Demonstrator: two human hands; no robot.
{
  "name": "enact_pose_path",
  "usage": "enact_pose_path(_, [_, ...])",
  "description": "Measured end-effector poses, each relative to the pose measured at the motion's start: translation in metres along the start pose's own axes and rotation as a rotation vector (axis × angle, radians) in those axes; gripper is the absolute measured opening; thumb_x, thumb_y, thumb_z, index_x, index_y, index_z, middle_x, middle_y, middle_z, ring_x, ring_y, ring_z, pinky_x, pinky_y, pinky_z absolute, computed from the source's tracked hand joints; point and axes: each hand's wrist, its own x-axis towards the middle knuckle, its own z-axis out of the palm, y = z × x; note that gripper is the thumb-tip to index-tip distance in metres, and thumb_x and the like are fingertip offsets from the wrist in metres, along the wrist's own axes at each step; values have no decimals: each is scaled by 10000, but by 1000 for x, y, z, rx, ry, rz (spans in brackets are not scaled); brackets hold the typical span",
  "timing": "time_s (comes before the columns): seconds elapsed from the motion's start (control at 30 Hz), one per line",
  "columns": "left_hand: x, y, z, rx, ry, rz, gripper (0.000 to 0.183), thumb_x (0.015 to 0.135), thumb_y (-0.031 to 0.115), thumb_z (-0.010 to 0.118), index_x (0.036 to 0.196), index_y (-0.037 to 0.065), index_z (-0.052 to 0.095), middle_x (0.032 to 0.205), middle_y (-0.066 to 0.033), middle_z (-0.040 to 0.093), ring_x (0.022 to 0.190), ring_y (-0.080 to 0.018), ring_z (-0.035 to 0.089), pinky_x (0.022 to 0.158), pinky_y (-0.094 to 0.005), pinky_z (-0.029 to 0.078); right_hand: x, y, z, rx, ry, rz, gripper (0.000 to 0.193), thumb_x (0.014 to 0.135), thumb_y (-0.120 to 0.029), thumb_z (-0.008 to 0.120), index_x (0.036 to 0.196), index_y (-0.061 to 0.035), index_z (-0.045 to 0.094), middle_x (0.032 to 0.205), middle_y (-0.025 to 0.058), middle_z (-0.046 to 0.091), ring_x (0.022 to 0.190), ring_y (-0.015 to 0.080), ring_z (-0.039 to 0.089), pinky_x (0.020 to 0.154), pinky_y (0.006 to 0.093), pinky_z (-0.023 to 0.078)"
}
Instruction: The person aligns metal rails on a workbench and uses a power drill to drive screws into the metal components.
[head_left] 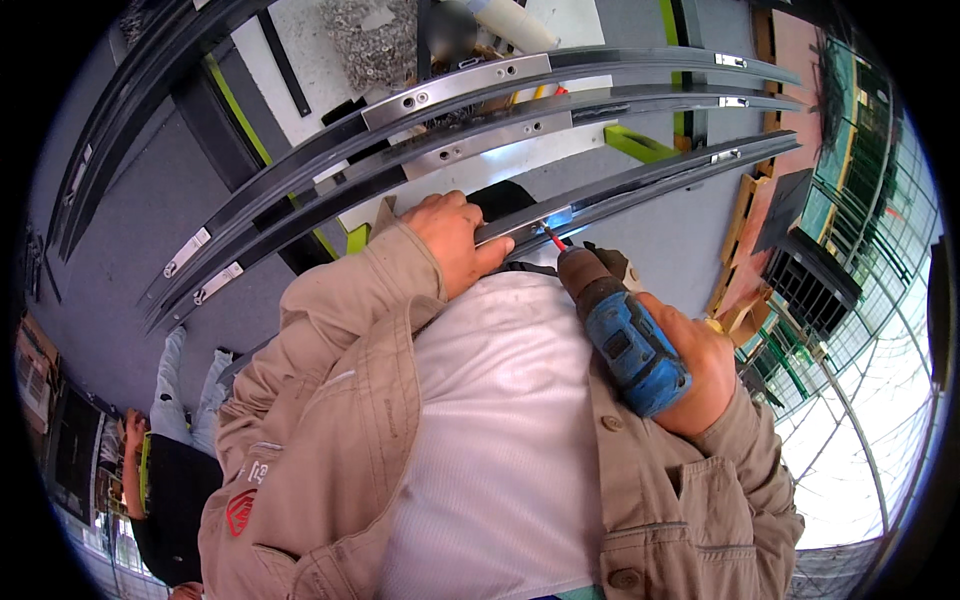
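My right hand (706, 368) is wrapped around a blue cordless drill (632, 348) with a dark front end. Its thin, red-collared bit (552, 236) points at a silver metal plate (512, 226) on the nearest dark metal rail (650, 187). A bright light falls on the rail around the bit's tip. Just left of the bit, my left hand (447, 240) grips this rail, its thumb on the near side and fingers over the far side. Whether the tip sits in a screw or hole is too small to tell.
Beyond lie two more dark rails with silver plates, a middle rail (590, 108) and a far rail (620, 70). Behind them is a heap of small metal parts (370, 45). A black crate (815, 270) stands at right. Another person (175, 490) is at lower left.
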Motion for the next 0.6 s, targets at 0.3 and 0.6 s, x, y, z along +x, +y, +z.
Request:
enact_pose_path(0.3, [0, 1, 0, 17, -6, 1, 501, 931, 474, 628, 1008, -16, 704, 1036, -203, 618, 1015, -379, 609, 911, -461, 499, 4, -1, -1, -22, -28, -6, 541, 721, -123, 756, 1237, -51, 611, 856, 152, 664, 744, 372, 670, 691, 419, 529])
enact_pose_path(0.6, [0, 2, -2, 36, -22, -2, 546, 930, 525, 597, 954, -11, 701, 1042, -211, 635, 1057, -374, 611, 941, -454, 494, 3, 3, 7, 69, 0, 53, 558, 755, -203, 760, 1280, -95, 604, 897, 144, 688, 717, 369, 664, 656, 425, 533])
